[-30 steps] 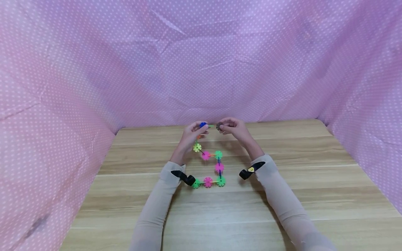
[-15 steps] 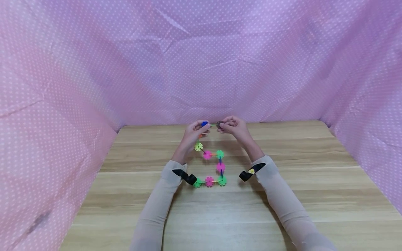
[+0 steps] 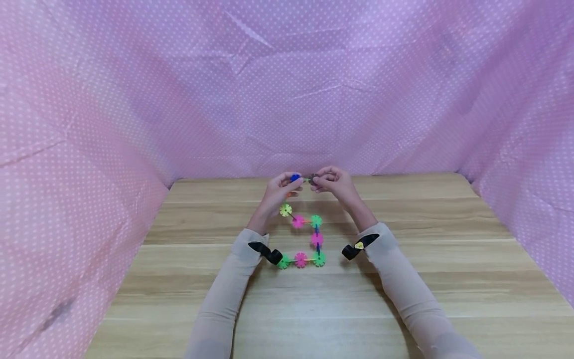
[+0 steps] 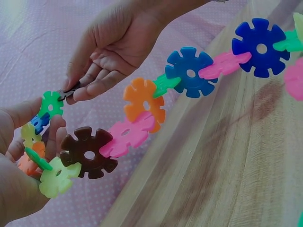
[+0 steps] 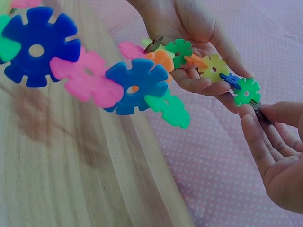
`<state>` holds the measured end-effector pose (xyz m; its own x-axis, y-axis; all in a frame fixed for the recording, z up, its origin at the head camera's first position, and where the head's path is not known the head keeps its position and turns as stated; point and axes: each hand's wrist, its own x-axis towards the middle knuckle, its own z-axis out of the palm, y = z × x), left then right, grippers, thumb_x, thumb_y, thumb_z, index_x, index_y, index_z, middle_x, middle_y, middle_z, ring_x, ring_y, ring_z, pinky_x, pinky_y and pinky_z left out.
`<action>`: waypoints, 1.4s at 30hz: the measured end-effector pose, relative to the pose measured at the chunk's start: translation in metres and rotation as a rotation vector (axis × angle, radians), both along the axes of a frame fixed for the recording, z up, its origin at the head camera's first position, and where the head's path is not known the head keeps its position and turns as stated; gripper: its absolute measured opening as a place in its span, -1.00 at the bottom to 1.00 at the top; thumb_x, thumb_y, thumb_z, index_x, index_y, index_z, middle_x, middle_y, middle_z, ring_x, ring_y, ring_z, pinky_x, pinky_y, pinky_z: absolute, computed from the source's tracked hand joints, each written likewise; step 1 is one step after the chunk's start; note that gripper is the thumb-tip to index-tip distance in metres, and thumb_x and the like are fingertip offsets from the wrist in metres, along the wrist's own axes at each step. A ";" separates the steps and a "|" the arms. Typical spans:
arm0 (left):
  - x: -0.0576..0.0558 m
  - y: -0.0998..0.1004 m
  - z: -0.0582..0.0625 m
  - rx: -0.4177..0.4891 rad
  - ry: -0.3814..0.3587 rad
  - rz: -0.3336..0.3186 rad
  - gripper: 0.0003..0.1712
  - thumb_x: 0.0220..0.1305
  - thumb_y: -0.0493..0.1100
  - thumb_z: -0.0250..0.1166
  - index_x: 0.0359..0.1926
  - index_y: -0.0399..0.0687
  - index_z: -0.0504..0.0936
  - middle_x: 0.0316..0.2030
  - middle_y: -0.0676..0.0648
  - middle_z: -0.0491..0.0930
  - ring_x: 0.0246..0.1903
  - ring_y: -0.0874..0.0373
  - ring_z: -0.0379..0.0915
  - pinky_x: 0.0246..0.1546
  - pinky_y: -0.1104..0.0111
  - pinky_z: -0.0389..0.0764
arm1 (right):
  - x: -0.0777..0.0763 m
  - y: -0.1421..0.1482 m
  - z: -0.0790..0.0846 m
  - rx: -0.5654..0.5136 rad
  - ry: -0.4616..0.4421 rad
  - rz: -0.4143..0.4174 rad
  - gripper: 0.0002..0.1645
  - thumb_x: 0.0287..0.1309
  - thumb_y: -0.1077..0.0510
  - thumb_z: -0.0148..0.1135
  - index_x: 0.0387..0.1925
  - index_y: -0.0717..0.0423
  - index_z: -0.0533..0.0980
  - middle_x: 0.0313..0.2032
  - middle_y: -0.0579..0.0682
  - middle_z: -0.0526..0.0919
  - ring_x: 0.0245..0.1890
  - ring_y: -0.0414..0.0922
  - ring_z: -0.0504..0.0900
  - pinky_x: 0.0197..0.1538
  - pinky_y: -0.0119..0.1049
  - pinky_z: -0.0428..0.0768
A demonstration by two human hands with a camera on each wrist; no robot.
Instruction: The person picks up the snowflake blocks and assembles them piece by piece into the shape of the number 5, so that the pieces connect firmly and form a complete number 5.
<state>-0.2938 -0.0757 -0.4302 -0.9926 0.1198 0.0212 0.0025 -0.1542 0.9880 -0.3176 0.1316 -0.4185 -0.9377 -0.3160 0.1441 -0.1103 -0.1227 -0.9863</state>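
Observation:
Both hands meet at the table's far side in the head view. My left hand (image 3: 278, 192) holds one end of a chain of notched plastic snowflake discs, several of them lying along its fingers. The green end disc (image 4: 51, 105) sits at the left thumb and fingertips, with a small blue disc (image 5: 231, 80) beside it. Between thumb and fingers my right hand (image 3: 338, 185) pinches a dark brown disc (image 5: 262, 115), its edge right at the green disc's rim. From the left hand the chain runs on through a brown disc (image 4: 89, 153), an orange disc (image 4: 143, 101) and blue ones.
The rest of the chain bends across the wooden table (image 3: 403, 289) between the forearms, with a pink disc (image 3: 301, 260) and a green disc (image 3: 319, 259) nearest the body. A pink dotted curtain (image 3: 287, 89) surrounds the table's back and sides.
My left hand has shifted slightly right with the chain, narrowing the gap between the green end disc and the brown disc. The right hand has stayed nearly still, pinching the brown disc throughout.

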 end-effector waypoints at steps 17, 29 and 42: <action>0.001 0.000 -0.003 -0.017 0.018 -0.029 -0.57 0.39 -0.21 0.34 0.18 -0.35 0.54 -0.19 0.06 0.69 -0.05 -0.06 0.65 0.30 -0.23 0.47 | -0.001 0.006 0.001 0.096 0.049 -0.009 -0.67 0.29 0.28 0.35 -0.04 0.49 0.57 -0.42 -0.20 0.80 -0.40 -0.25 0.78 -0.24 -0.38 0.76; 0.001 0.001 -0.001 -0.061 0.041 -0.020 -0.67 0.37 -0.21 0.37 0.09 -0.23 0.63 -0.20 0.05 0.70 -0.18 0.19 0.66 0.21 -0.06 0.61 | -0.001 0.008 0.004 0.151 0.071 -0.030 -0.68 0.28 0.25 0.37 -0.06 0.47 0.59 -0.42 -0.21 0.79 -0.42 -0.26 0.76 -0.14 -0.17 0.78; 0.001 0.004 0.003 -0.063 0.022 0.018 -0.62 0.34 -0.16 0.40 0.10 -0.25 0.63 -0.24 0.08 0.73 -0.24 0.23 0.67 0.18 -0.05 0.62 | 0.000 0.005 0.005 0.112 0.083 -0.060 -0.66 0.27 0.26 0.38 -0.07 0.50 0.59 -0.43 -0.18 0.80 -0.42 -0.24 0.78 -0.19 -0.24 0.79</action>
<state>-0.2924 -0.0719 -0.4273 -0.9940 0.1033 0.0357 0.0262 -0.0917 0.9954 -0.3179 0.1364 -0.4131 -0.9416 -0.2784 0.1894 -0.1962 -0.0033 -0.9806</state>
